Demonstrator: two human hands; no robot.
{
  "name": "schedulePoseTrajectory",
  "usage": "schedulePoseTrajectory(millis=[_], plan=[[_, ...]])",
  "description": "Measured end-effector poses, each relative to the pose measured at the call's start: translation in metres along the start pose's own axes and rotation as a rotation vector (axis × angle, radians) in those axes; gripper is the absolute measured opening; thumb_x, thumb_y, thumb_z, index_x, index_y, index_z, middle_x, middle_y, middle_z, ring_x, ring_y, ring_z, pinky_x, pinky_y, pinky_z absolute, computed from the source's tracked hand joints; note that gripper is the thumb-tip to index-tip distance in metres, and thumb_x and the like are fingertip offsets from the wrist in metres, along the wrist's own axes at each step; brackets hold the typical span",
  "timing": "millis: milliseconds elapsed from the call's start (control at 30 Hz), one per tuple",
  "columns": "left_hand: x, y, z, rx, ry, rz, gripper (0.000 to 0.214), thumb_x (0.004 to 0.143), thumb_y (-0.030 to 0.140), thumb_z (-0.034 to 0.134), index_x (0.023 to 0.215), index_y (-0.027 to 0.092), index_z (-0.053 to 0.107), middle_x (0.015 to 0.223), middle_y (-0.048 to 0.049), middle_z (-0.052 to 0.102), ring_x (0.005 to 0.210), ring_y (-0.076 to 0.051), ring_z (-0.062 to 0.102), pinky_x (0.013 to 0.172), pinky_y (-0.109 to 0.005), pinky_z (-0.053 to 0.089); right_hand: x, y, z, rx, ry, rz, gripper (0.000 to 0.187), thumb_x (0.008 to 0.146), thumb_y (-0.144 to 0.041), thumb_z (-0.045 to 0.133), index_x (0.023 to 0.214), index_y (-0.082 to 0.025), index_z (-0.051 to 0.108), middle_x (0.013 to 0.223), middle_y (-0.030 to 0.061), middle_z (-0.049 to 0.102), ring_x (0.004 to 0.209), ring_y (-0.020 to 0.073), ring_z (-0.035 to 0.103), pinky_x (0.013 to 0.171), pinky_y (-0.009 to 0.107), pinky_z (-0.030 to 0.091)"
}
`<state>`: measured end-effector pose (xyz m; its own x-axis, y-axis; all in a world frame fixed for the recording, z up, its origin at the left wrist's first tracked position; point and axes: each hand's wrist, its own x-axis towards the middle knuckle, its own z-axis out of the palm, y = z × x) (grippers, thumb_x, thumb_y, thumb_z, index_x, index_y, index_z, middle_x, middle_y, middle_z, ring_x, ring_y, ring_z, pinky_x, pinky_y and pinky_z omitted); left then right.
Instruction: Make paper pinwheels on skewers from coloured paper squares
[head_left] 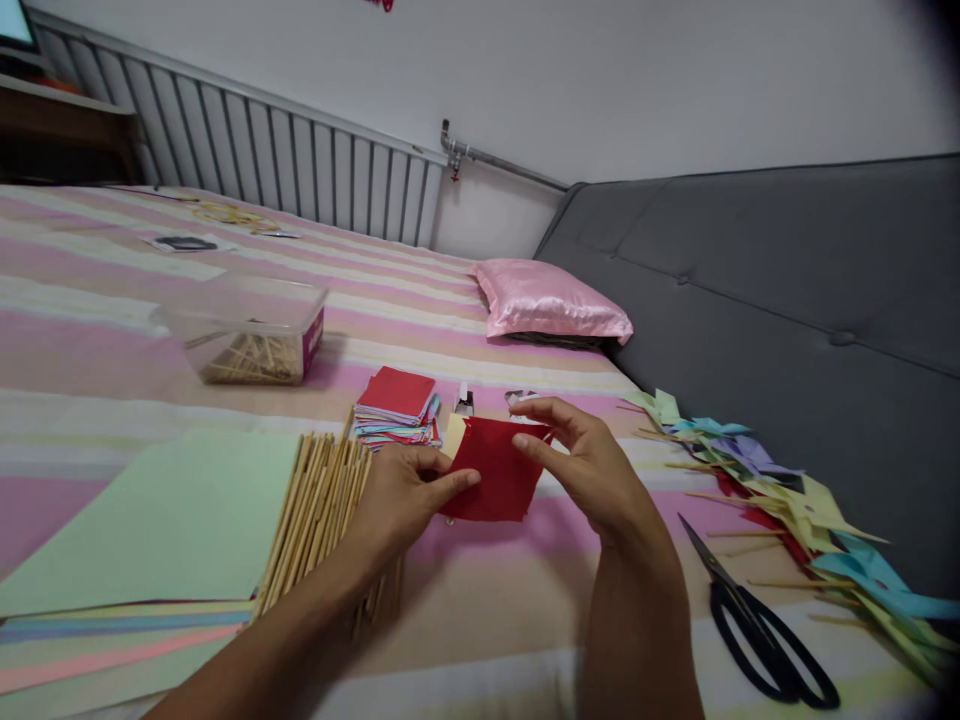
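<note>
From my end, I have the left hand (401,495) pinching the left edge of the red paper (495,478) above the bed (480,615). The right hand (592,465) has its thumb near the upper right corner; I cannot tell whether its fingers grip behind. Scissors (739,597) lie near pinwheels (810,515) along the bed's headboard edge.

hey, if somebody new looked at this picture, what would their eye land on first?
Most likely the deep red paper square near the middle, held by the left hand with the right hand at its upper right corner. Next, probably the colourful paper pinwheels lined up at the right along the grey headboard, beside the black-handled scissors. Farther back, the shiny pink pillow stands out too.
</note>
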<state>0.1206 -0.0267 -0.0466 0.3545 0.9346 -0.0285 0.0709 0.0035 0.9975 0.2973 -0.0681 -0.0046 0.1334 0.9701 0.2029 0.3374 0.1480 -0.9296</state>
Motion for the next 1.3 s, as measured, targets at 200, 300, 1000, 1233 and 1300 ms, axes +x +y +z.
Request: schedulePoseTrajectory(millis=[200, 300, 1000, 1233, 1300], plan=[[0.001, -0.002, 0.002, -0.016, 0.081, -0.016, 0.029, 0.054, 0.031, 0.078, 0.046, 0.014, 0.056, 0.047, 0.0010, 0.058, 0.044, -0.009, 0.049, 0.044, -0.020, 0.037, -0.003, -0.002, -0.002, -0.163, 0.016, -0.027, 0.030, 0.068, -0.019, 0.068, 0.098, -0.020, 0.064, 0.103, 0.0067, 0.067, 0.093, 0.0212, 0.063, 0.076, 0.033, 0.050], [0.002, -0.003, 0.002, 0.008, 0.094, -0.009, 0.032, 0.053, 0.033, 0.079, 0.045, 0.014, 0.054, 0.045, 0.0021, 0.055, 0.041, -0.008, 0.047, 0.041, -0.019, 0.035, -0.003, 0.000, -0.005, -0.231, 0.041, -0.020, 0.024, 0.066, -0.019, 0.069, 0.090, -0.020, 0.065, 0.093, 0.0057, 0.069, 0.086, 0.0211, 0.064, 0.072, 0.032, 0.050], [-0.002, -0.023, 0.029, -0.184, -0.041, -0.130, 0.034, 0.062, 0.044, 0.074, 0.060, 0.010, 0.068, 0.057, -0.0047, 0.065, 0.049, -0.012, 0.053, 0.049, -0.022, 0.037, -0.029, -0.012, -0.040, -0.366, 1.027, -0.231, 0.020, 0.076, -0.027, 0.064, 0.092, -0.019, 0.072, 0.082, 0.0073, 0.072, 0.075, 0.0237, 0.069, 0.073, 0.041, 0.055], [-0.011, -0.025, 0.064, -0.181, -0.108, -0.150, 0.030, 0.062, 0.041, 0.072, 0.059, 0.011, 0.067, 0.055, -0.0040, 0.065, 0.048, -0.012, 0.053, 0.049, -0.023, 0.037, -0.037, -0.025, -0.040, -0.096, 1.190, -0.357, 0.017, 0.074, -0.026, 0.068, 0.089, -0.018, 0.070, 0.079, 0.0046, 0.071, 0.074, 0.0209, 0.069, 0.068, 0.035, 0.057], [-0.008, -0.028, 0.074, -0.095, -0.097, -0.105, 0.030, 0.068, 0.041, 0.066, 0.061, 0.012, 0.067, 0.056, -0.0038, 0.065, 0.049, -0.012, 0.053, 0.048, -0.023, 0.037, -0.036, -0.027, -0.040, -0.026, 1.167, -0.362, 0.016, 0.072, -0.025, 0.070, 0.087, -0.018, 0.070, 0.077, 0.0035, 0.070, 0.072, 0.0191, 0.068, 0.061, 0.030, 0.056]])
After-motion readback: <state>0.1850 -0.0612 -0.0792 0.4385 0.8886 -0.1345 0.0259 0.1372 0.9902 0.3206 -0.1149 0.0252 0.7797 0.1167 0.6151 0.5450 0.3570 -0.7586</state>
